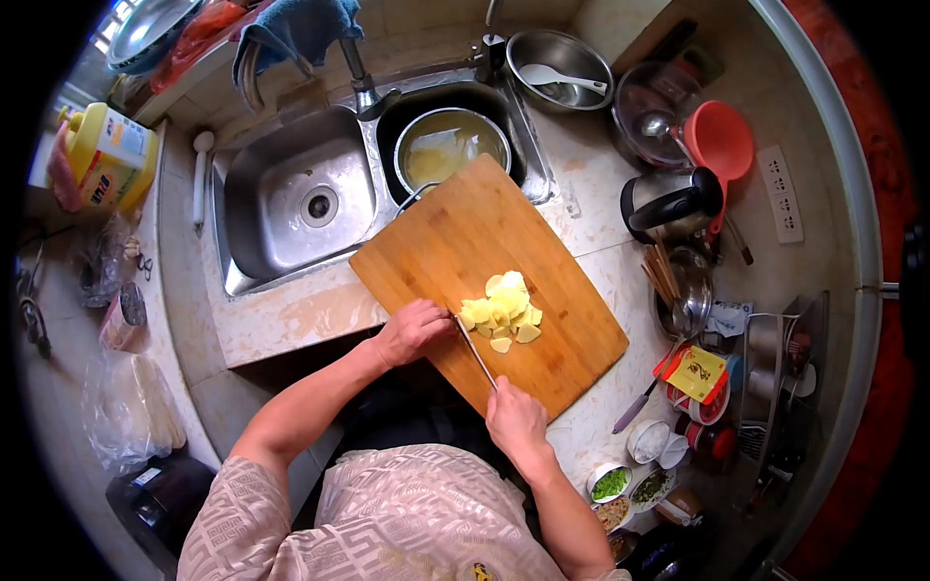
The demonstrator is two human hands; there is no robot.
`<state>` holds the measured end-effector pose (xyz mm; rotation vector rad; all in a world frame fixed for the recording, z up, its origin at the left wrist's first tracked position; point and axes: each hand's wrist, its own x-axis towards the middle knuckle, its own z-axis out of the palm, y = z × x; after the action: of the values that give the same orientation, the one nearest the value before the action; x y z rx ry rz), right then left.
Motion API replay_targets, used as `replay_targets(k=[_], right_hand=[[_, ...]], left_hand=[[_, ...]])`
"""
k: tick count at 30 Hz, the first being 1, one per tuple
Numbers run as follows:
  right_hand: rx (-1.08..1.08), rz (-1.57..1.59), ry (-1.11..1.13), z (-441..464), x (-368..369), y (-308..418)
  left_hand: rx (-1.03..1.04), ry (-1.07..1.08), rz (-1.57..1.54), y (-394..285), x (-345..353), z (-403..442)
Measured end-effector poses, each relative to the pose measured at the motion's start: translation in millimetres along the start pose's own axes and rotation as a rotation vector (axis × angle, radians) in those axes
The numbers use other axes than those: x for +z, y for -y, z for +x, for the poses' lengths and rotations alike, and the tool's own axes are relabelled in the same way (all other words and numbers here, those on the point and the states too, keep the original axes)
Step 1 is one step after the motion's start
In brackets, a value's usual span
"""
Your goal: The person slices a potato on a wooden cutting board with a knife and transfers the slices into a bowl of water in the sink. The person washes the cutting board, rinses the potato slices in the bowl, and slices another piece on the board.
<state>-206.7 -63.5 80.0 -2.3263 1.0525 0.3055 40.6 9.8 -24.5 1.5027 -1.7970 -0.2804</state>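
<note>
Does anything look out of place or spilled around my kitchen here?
The cutting board sits askew, its far corner jutting over the right-hand sink basin, which looks a little precarious. I see no obvious spill or damage.

We see warm orange-brown on the board [572, 334], with darker grain streaks, and pale yellow on the slices [501, 308]. We find the shirt [417, 513] pinkish beige, patterned with angular, maze-like lines. The cloth [305, 34] shows us blue, the strainer [718, 137] coral red, the kettle [668, 201] silver and black. We note whitish, tan-mottled counter [291, 327] and a yellow jug [108, 160] with blue-and-red print.
</note>
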Motion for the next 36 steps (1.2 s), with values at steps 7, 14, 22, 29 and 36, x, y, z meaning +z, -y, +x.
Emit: replay_targets(k=[7,14,22,29,36], right_hand=[[-0.007,0.037,-0.022,-1,-6,1],[0.028,0.003,0.024,7,0,4],[0.03,0.076,0.004,-2,-14,3],[0.034,0.042,0.073,14,3,1],[0.018,0.066,0.024,1,-15,1]], left_hand=[[0.013,0.001,-0.006,1,-1,-3],[0.033,-0.008,0.006,6,-1,-5],[0.007,-0.062,-0.016,2,6,0],[0.018,-0.059,-0.02,1,-1,0],[0.023,-0.062,-0.024,6,6,-7]])
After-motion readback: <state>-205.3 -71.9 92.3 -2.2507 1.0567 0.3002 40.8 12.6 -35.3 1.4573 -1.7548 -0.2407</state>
